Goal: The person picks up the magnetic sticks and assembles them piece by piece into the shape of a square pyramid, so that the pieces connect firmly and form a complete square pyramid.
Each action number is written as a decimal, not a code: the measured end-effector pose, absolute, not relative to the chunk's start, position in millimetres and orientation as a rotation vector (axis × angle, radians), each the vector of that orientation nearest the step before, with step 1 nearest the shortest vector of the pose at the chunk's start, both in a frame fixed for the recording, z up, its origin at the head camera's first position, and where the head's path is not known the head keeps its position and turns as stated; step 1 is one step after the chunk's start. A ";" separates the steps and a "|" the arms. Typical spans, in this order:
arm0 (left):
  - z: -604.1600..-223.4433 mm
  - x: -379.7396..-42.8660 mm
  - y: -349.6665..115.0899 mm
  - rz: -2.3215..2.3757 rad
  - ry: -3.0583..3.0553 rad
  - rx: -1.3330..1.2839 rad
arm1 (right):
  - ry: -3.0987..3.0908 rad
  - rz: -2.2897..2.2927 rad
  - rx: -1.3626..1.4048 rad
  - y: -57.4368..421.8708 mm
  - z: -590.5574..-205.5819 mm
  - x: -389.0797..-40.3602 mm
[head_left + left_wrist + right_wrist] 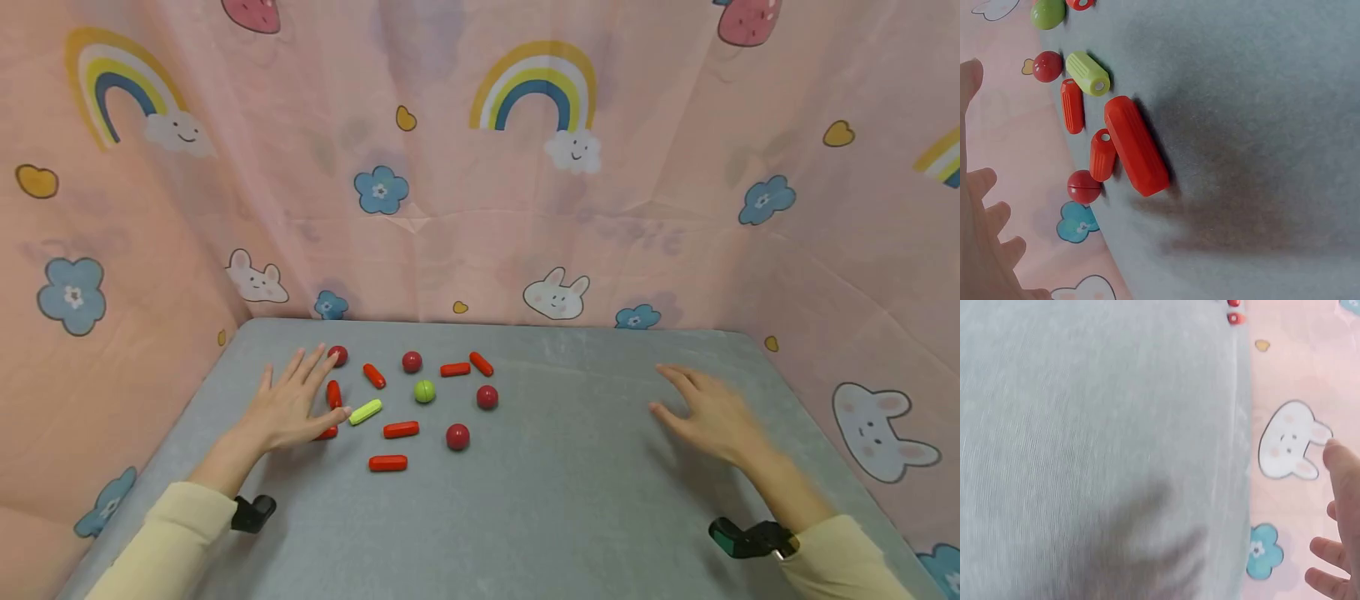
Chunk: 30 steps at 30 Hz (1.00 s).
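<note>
Fingers spread, my left hand (288, 410) is held over the left part of the group of small pieces and holds nothing. Its thumb appears beside a yellow-green ribbed stick (365, 412); whether they touch, I cannot tell. Partly covered by that hand are a red ball (339, 356) and two red ribbed sticks, one (1137, 147) large in the left wrist view. More red sticks (401, 429), red balls (457, 437) and one green ball (424, 391) lie to its right. Far from them, my right hand (712, 414) hovers above the table's right side, fingers loosely bent and holding nothing.
The grey table (555, 500) has a pink printed curtain (660, 167) behind it and along both sides. A black device (252, 513) is strapped at the left wrist, and another (750, 537) at the right.
</note>
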State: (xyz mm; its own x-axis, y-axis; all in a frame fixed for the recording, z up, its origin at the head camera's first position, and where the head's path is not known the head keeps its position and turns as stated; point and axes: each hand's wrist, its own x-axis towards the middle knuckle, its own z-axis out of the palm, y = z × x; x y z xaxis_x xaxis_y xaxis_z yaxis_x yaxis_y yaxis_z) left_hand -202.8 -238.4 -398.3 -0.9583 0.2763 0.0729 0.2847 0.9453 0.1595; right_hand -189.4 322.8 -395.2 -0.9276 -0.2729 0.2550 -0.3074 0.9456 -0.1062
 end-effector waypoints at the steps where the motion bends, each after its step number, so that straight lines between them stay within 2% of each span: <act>1: -398.9 -202.5 -238.8 -0.272 -3.045 -0.438 | -2.862 0.224 0.439 320.1 -395.5 -189.3; 13: -408.3 -195.1 -238.7 -0.431 -2.922 -0.462 | -2.772 0.397 0.585 283.3 -406.8 -194.7; 30: -421.0 -170.6 -207.2 -0.677 -2.810 -0.581 | -2.667 0.725 0.674 209.2 -427.7 -193.2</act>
